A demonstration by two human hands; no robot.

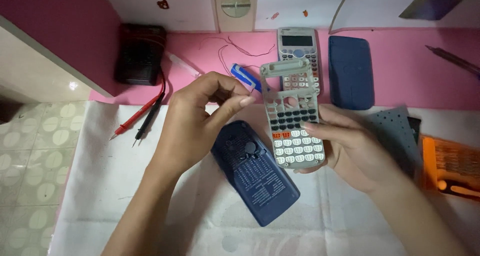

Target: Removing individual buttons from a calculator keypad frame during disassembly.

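My right hand (350, 148) holds a grey calculator front panel (292, 118) upright, keys facing me, its display window an empty frame. My left hand (200, 121) is raised beside the panel's left edge, thumb and forefinger pinched close together near its upper side; whether they touch it I cannot tell. Below both hands a dark blue calculator back shell (255, 171) lies flat on the white sheet (100, 186).
A whole grey calculator (298, 46) and a dark blue cover (351, 72) lie on the pink desk (400, 61) behind. A black multimeter (141, 53) with red and black probes (142, 115) sits at the left. An orange tool case (450, 168) stands at the right, a grey perforated mat (395, 131) beside it.
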